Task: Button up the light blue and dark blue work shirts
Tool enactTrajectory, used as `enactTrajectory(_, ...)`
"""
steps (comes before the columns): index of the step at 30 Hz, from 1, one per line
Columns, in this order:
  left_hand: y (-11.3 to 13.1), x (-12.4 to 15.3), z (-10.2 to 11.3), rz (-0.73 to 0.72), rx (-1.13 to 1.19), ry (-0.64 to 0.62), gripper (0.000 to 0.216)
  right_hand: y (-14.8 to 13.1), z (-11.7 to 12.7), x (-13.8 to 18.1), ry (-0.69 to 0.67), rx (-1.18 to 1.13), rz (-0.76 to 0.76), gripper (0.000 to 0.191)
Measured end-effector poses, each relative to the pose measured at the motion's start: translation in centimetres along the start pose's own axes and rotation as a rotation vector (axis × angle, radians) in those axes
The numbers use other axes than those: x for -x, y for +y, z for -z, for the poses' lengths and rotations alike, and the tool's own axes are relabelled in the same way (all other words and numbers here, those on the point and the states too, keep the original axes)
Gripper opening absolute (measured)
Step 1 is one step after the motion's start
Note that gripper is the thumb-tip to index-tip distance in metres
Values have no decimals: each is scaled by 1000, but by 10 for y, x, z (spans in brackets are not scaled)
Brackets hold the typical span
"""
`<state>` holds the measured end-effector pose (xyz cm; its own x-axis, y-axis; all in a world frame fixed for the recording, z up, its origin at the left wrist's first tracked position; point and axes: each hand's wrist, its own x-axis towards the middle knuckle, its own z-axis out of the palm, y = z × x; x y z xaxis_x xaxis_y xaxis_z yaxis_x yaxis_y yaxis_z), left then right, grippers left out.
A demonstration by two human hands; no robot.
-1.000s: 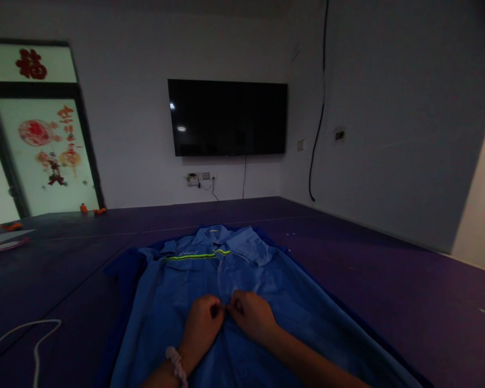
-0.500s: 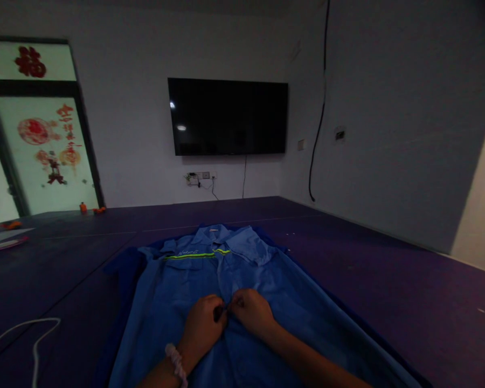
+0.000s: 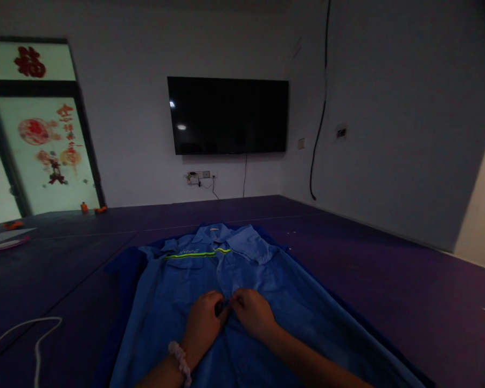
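Observation:
A blue work shirt (image 3: 189,280) with a yellow-green stripe across the chest lies face up, its collar pointing away from me. Darker blue cloth (image 3: 125,275) shows beneath its edges. At the middle of the front, my left hand (image 3: 205,318) pinches the fabric along the opening, with a pale scrunchie (image 3: 179,362) around that wrist. My right hand (image 3: 252,313) pinches the same front edge just beside it, the fingertips of both hands almost touching. Whether a button sits between the fingers is hidden. One sleeve (image 3: 250,242) is folded over the upper right of the shirt.
The shirt lies on a purple floor-like surface (image 3: 367,269). A white cable (image 3: 36,328) curls at the lower left. Small orange objects (image 3: 100,209) sit by the glass door (image 3: 48,156). A television (image 3: 230,116) hangs on the far wall, and a black cable (image 3: 317,134) dangles at right.
Both hands stay at the same spot on the shirt front, with only slight finger movement. The left wrist has shifted a little to the right. The shirt lies as before.

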<state>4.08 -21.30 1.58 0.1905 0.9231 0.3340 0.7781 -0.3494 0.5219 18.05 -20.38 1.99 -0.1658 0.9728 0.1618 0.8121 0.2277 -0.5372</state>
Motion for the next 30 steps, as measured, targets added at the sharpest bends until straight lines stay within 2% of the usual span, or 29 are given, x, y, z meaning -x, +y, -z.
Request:
enactTrajectory(8,-2,1,1,18,80,-3,14,-3,6,7,-13,-5,64,22)
enactTrajectory(16,-4,-1,0,34,119,-25,13,-2,2,6,5,-1,61,22)
enactTrajectory(30,-5,-1,-4,-21,114,-38,10,0,1,5,23,-4,53,21)
